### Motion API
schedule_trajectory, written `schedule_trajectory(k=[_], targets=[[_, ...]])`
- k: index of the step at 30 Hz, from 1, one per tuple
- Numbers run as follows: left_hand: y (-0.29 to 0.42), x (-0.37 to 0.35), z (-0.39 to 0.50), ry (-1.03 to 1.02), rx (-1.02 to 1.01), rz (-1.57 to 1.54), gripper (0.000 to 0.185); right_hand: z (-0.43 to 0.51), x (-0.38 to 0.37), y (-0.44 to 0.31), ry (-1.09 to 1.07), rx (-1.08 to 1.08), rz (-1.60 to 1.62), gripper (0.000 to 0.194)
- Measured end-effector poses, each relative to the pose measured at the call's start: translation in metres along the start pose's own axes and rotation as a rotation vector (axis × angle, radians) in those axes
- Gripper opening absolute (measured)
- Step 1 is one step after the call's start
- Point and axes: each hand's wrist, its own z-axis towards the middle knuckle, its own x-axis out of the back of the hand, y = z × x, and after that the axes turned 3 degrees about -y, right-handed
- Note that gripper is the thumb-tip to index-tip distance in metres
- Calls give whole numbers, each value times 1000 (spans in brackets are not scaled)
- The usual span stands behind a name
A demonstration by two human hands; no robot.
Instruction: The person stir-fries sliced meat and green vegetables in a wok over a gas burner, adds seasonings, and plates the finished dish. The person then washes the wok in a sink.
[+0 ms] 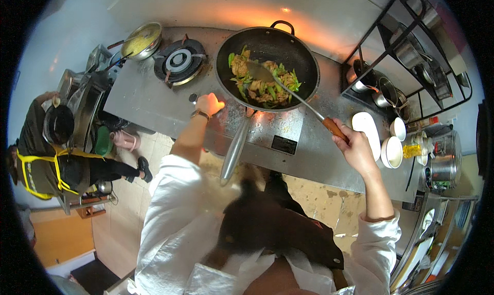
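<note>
A dark wok (305, 54) with a metal handle (235, 152) stands over the right side of the steel stove top. In it lie browned meat pieces and green pepper strips (272, 90). My right hand (357, 146) grips the wooden handle (335, 129) of a metal spatula, whose blade (259, 72) rests on the food. My left hand (209, 104) is at the stove top, left of the wok handle and just below the wok's rim. Its fingers are curled, and whether it touches a control there cannot be told. A round knob (193, 98) shows beside it.
An unused gas burner (178, 60) and a metal bowl of yellow food (142, 42) are at left. A black rack (370, 69) with pots, white bowls (391, 152) and a white oblong dish (366, 135) stand at right. Another person (58, 160) holds a black pan far left.
</note>
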Motion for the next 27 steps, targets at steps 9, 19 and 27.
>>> schedule_trajectory(k=[9, 19, 27], targets=[[13, 62, -105, 74, -186, -229, 44, 35, -45, -5, 203, 57, -200, 47], [94, -57, -284, -1001, 287, -1420, 31, -103, -214, 119, -225, 111, 156, 41], [233, -243, -239, -1019, -353, 22, 29, -492, -292, 391, -308, -1229, 773, 35]])
